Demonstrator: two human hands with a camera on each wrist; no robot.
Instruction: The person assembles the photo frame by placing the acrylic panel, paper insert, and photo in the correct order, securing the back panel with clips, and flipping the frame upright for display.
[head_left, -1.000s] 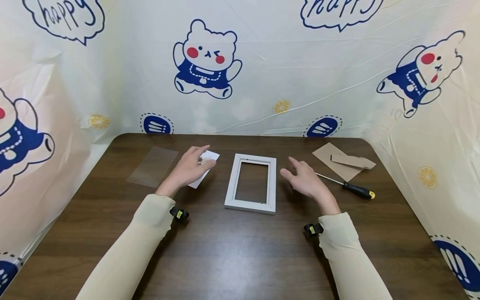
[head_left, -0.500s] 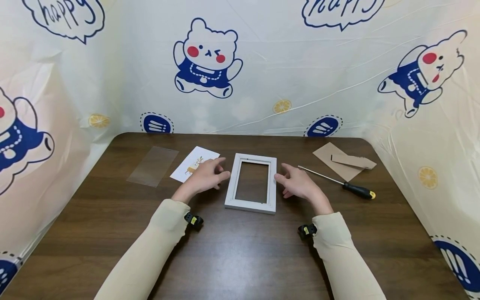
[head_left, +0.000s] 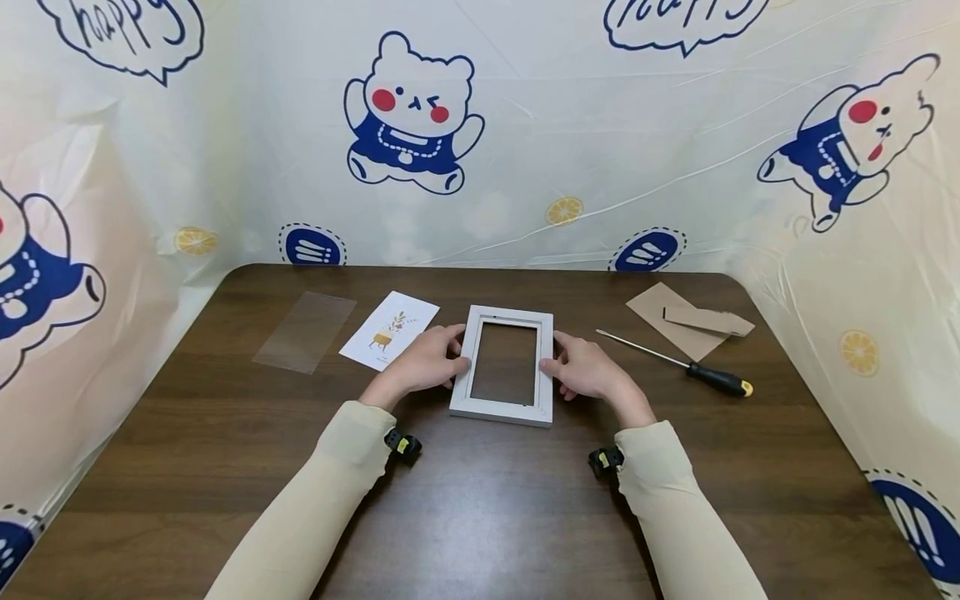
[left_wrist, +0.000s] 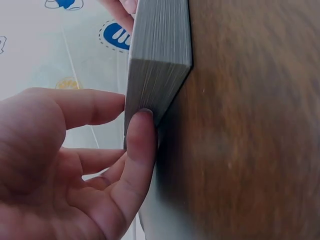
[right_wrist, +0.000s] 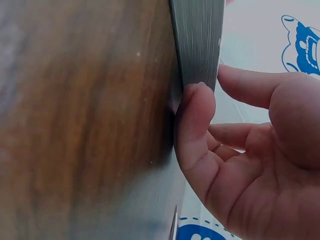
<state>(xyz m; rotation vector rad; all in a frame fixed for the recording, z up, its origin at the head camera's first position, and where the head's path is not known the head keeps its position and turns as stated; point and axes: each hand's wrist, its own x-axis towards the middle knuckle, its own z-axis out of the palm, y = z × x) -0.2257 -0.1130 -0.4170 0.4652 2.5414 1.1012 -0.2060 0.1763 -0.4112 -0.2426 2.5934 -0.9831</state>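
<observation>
A white picture frame (head_left: 501, 411) with an open middle lies flat on the wooden table, between both hands. My left hand (head_left: 420, 363) grips its left side, thumb over the front face. In the left wrist view a curled finger (left_wrist: 140, 140) presses against the grey side edge (left_wrist: 161, 40). Opposite it, my right hand (head_left: 594, 368) holds the right side, thumb on the front. A bent finger (right_wrist: 196, 117) meets that edge in the right wrist view. Left of the frame lies a white card (head_left: 400, 318) printed with a small chair and plant, partly behind the left hand.
A clear plastic sheet (head_left: 306, 332) lies at the back left. At the back right are a brown backing board (head_left: 660, 312) with a folded stand strip (head_left: 705, 319) and a screwdriver (head_left: 716, 379). A patterned curtain (head_left: 525, 150) surrounds the table (head_left: 480, 517).
My left hand has come right, off the card, and my right hand has moved in to the left. Both now hold the picture frame's sides; the frame has stayed in place.
</observation>
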